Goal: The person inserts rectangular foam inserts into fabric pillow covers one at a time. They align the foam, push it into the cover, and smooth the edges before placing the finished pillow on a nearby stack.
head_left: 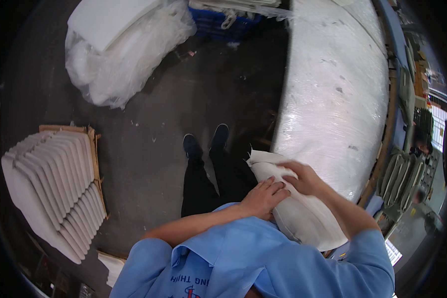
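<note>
Seen from the head camera, looking straight down: a white cushion-like pad [303, 213] held against the body at the near edge of a long bench [333, 89] wrapped in clear plastic film. Left hand [263, 197] curled over the pad's upper left side, fingers bent and pressing into the fabric, thumb side toward the torso. Right hand [305, 178] laid across the top just beyond it, fingers spread and hooked over the crumpled open end [260, 159] of the white covering. Both hands touching the pad and nearly touching each other, the right slightly farther from the body.

Long axis of the pad running from the crumpled end at the upper left, above the dark trousers, down to the lower right, where it disappears under the right forearm and light blue sleeve [367, 253]. Crumpled end lying just ahead and left of both hands, with the left hand nearer to the pad's middle and the right nearer to that end.

On the dark floor [149, 144]: two dark blue shoes [206, 141] below the pad, a fanned stack of pale moulded panels [54, 184] on a wooden board at far left, a heap of clear plastic sheeting with a white foam slab [119, 44] at upper left, and a blue crate [218, 22] at the top edge.
</note>
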`<state>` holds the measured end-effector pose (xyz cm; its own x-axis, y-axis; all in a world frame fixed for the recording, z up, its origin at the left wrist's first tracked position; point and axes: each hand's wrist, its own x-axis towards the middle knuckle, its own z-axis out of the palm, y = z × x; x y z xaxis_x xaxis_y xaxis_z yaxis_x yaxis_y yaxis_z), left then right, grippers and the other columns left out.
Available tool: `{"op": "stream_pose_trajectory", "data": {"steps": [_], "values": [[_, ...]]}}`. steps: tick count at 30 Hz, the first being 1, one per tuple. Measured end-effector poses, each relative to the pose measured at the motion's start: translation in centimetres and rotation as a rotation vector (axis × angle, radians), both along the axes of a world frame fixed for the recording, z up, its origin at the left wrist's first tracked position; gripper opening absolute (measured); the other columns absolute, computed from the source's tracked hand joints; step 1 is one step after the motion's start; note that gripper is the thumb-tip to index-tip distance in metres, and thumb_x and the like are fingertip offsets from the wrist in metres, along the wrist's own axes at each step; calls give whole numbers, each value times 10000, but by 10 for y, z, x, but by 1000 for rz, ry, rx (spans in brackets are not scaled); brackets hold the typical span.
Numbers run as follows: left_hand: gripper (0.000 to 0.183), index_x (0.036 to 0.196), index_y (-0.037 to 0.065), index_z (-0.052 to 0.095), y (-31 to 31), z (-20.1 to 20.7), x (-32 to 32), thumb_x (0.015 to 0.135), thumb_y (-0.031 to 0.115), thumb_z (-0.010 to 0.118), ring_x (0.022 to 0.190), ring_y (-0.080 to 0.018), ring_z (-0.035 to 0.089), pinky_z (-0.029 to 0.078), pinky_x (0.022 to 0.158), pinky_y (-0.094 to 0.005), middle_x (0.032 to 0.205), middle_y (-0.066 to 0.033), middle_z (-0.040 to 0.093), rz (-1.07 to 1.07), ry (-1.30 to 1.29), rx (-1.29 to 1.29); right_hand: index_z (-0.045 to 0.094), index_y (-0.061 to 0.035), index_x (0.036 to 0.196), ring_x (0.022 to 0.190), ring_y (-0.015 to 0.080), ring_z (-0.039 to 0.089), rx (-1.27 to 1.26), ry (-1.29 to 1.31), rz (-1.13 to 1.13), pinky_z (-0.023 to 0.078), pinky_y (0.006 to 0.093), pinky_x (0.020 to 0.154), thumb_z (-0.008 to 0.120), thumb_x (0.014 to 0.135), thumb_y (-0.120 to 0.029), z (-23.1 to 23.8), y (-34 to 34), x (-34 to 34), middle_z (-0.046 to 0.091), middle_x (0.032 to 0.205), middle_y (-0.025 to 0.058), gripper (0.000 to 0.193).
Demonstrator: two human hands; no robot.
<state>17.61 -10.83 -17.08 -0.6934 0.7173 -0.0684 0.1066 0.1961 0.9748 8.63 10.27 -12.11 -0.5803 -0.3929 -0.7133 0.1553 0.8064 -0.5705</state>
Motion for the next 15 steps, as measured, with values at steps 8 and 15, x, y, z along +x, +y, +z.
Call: {"op": "stream_pose_trajectory", "data": {"steps": [8,15], "values": [[796,1519,127,432,-13,-64,34,806,115,785,1384,-415,490,426,1155,-462,1492,-221,490,403,-410,-100,689,-54,1105,1003,411,677,166,-2,300,531,493,890,732,901,-241,-164,-32,-26,700,1002,210,281],[813,1578,92,352,19,-185,30,858,2,717,1276,-284,612,487,1074,-367,1459,-169,579,569,-902,-57,621,-45,1000,957,449,676,225,117,20,510,530,824,616,996,-166,-175,-46,-8,698,959,245,121]]}}
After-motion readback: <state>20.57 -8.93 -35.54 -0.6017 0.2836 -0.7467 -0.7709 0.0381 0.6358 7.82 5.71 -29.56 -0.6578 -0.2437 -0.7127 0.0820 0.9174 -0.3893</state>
